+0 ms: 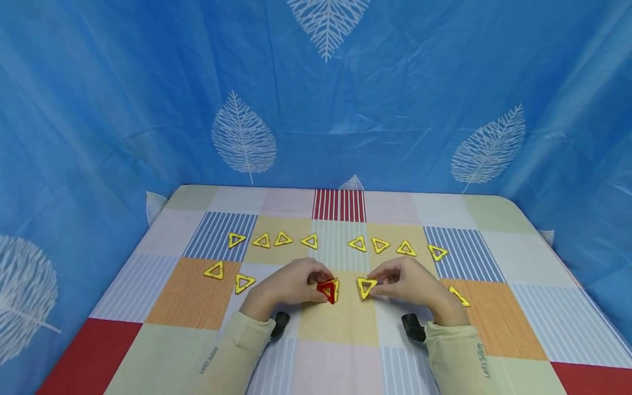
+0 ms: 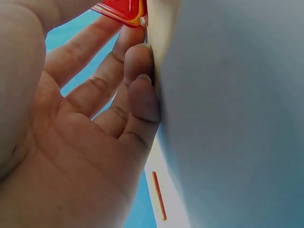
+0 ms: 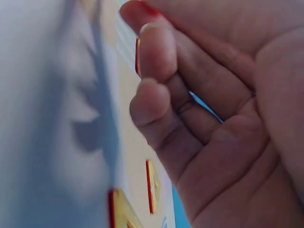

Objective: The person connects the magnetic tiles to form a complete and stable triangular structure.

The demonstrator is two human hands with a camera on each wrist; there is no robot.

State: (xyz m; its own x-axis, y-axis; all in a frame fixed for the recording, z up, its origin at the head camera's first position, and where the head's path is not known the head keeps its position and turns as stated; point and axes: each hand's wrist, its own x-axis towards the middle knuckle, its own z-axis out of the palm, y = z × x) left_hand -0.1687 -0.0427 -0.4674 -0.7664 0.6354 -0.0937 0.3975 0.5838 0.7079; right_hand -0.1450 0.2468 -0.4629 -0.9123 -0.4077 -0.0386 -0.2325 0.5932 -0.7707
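Observation:
My left hand (image 1: 296,282) pinches a small open-centred triangular tile (image 1: 326,291) between thumb and fingers, its red face showing. Yellow shows along its right side, and I cannot tell whether that is a second tile. In the left wrist view, the red tile (image 2: 124,10) is at the top edge, partly hidden by the thumb. To the right, my right hand (image 1: 410,282) pinches a yellow triangular tile (image 1: 366,287) by its right side. A gap separates the held tiles. In the right wrist view, the fingers (image 3: 159,52) are curled and the held tile is mostly hidden.
Several yellow triangular tiles lie in a loose row beyond the hands, among them one at left (image 1: 236,240) and one at right (image 1: 437,252). Two more, including a yellow tile (image 1: 244,283), lie left of my left hand. Another tile (image 1: 459,296) lies beside my right wrist.

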